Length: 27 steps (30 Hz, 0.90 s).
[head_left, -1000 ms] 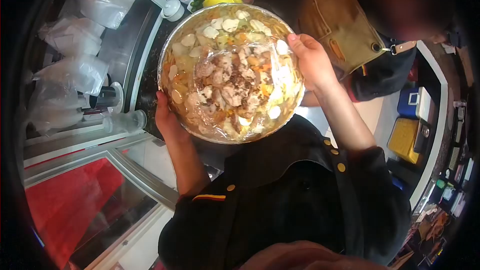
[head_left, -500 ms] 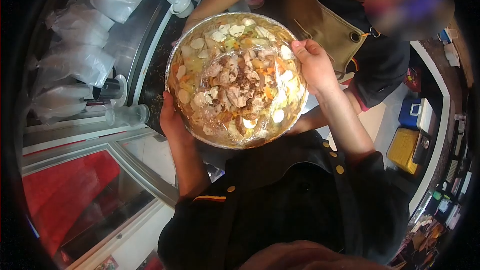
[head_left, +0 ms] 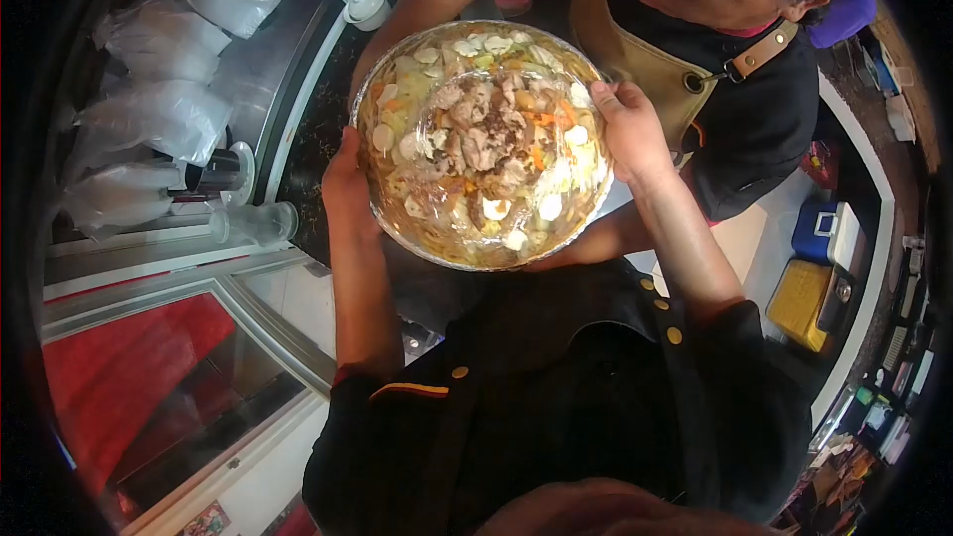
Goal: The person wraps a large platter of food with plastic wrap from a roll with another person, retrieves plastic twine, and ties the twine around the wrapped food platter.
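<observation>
The left hand [head_left: 346, 184] gripped the left rim of a film-wrapped platter [head_left: 407, 174], held up between both hands; the right hand [head_left: 637, 139] clamped its opposite edge, thumb on top. A nudge from the co-worker [head_left: 759, 129], close by, could have tipped it, sliding the meat [head_left: 481, 134]. No writing was readable.

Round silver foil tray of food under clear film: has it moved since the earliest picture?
Yes. The round silver foil tray has shifted rightward, judged against the clear plastic jar at its left: the gap between them looks wider.
</observation>
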Each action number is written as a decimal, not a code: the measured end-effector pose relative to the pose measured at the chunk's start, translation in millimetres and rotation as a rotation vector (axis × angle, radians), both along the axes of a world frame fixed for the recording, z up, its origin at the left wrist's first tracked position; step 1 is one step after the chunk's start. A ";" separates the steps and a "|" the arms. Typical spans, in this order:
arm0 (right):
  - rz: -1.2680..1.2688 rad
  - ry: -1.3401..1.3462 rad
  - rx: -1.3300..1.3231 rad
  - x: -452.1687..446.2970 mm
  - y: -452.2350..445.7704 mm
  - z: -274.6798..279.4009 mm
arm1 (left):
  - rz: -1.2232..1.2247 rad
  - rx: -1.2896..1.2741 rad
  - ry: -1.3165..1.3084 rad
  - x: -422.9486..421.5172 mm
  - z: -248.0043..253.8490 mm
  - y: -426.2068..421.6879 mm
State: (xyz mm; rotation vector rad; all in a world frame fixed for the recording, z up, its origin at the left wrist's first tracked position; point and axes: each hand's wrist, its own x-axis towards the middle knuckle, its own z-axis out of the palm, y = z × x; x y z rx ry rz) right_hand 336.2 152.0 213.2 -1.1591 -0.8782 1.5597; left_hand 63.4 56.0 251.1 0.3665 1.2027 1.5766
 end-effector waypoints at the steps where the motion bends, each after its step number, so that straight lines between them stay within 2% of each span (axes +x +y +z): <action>1: 0.001 0.002 0.005 -0.8 2.9 -2.0 | -0.026 0.001 -0.017 -1.9 0.1 4.9; 5: -0.013 -0.063 0.063 -2.4 9.1 -10.6 | -0.048 0.054 0.004 -18.5 -17.3 18.3; 8: -0.050 -0.084 0.016 -4.4 15.6 -6.1 | -0.028 -0.034 -0.026 -4.4 2.4 29.2; 11: -0.098 -0.024 -0.004 -0.8 23.2 -29.2 | -0.121 -0.050 -0.068 -16.5 -18.5 49.0; 13: -0.119 -0.080 0.031 -2.2 22.1 -41.4 | -0.108 0.005 0.020 -10.4 -22.1 56.5; 15: -0.147 -0.137 0.058 -1.5 23.7 -62.1 | -0.055 -0.134 0.058 5.2 -22.5 58.8; 16: -0.157 -0.200 0.107 0.5 26.8 -77.2 | -0.190 -0.004 -0.156 -26.2 -86.9 70.0; 17: -0.167 -0.263 0.157 2.1 29.8 -89.8 | -0.194 -0.006 -0.157 -22.8 -91.7 68.9; 19: -0.177 -0.351 0.189 3.5 32.3 -97.8 | -0.080 -0.086 -0.076 -6.1 -96.6 66.0; 21: -0.119 -0.619 0.330 6.1 29.0 -104.9 | -0.074 -0.156 -0.044 -1.7 -111.6 65.9; 22: -0.100 -0.741 0.325 8.8 23.7 -91.2 | -0.059 -0.169 0.111 0.4 -129.4 69.3; 23: -0.090 -0.747 0.319 9.4 23.1 -94.0 | -0.043 -0.180 0.271 -2.0 -146.8 68.6; 25: -0.084 -0.782 0.400 11.6 20.5 -103.4 | -0.076 -0.185 0.303 5.0 -148.9 62.3; 27: -0.036 -0.823 0.383 16.1 15.5 -108.6 | -0.138 -0.121 0.463 9.0 -163.1 61.2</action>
